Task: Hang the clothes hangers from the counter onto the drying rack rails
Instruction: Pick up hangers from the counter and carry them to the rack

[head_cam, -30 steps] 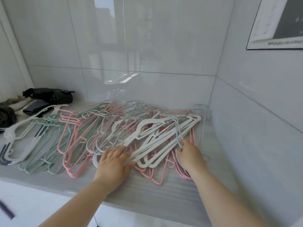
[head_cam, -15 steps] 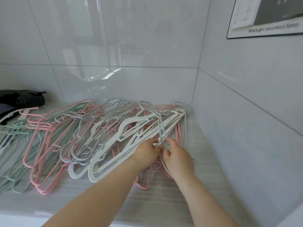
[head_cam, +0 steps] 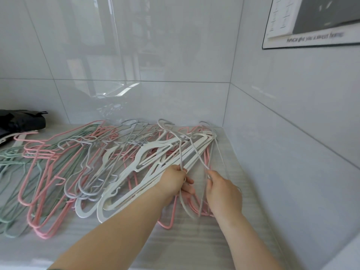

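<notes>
2 hands work at the right end of the hanger pile [head_cam: 120, 162], which lies spread across the grey bench [head_cam: 194, 240] from the left edge to the right wall corner. Left hand [head_cam: 173, 182]: grip narrow, pinched on 1 thin grey wire hanger [head_cam: 181, 158] at its shoulder. Right hand [head_cam: 224, 193]: grip closed round another thin grey wire hanger [head_cam: 198, 156], near the crossing of its wires. Both hangers lie on top of the wide white plastic hangers [head_cam: 148, 166], hooks pointing to the far wall.

Handling, judged: wire hangers light, springy, likely to bend a little when pulled; coating looks smooth, so a pinch may slip. White plastic ones stiffer, flat, easier to stack. Best hold seems the neck just below the hook, or the shoulder bar, so the hook stays free for the rail.

Obstructions: hooks at the far side are interlocked with pink hangers [head_cam: 41, 184] and green hangers [head_cam: 11, 158]; lifting 1 may drag neighbours. Pink hangers also lie under the hands at the near right. Wall close on the right limits the swing. Black bundle [head_cam: 21, 121] sits far left, well apart. Framed poster [head_cam: 311, 20] hangs on the right wall. Drying rack not in view.
</notes>
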`<state>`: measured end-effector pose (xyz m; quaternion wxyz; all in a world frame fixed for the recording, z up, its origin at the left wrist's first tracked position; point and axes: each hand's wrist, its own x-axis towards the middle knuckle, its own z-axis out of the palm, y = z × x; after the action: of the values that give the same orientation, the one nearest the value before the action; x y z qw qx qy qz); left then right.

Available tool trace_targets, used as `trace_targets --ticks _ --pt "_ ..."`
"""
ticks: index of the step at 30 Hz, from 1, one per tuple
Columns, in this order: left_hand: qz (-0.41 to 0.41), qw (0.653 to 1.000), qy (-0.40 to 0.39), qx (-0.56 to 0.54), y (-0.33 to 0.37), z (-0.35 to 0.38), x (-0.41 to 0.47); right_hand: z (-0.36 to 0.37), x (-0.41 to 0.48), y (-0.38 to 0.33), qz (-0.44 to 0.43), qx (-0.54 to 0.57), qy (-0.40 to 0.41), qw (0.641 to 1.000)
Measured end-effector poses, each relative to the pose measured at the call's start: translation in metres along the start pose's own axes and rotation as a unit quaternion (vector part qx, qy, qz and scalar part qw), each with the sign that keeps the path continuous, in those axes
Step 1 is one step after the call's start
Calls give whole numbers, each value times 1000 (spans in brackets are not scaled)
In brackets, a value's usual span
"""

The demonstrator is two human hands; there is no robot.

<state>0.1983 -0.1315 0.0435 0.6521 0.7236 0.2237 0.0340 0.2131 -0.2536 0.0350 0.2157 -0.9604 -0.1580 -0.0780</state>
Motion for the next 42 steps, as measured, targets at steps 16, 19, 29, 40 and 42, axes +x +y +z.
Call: trace_targets --ticks 16,19,29,40,42 --pt "27 990 108 81 0 -37 -10 -23 -3 2 87 221 213 948" --pt "63 979 136 140 8 -39 -15 -26 -12 -3 27 252 288 923" --pt "150 984 46 -88 76 -38 -58 -5 -36 -37 -203 135 383 891" --pt "176 914 305 -201 44 -120 -153 38 -109 -107 -432 240 216 842" --pt "185 897 349 -198 36 -139 -181 36 -132 -124 -470 255 161 830"
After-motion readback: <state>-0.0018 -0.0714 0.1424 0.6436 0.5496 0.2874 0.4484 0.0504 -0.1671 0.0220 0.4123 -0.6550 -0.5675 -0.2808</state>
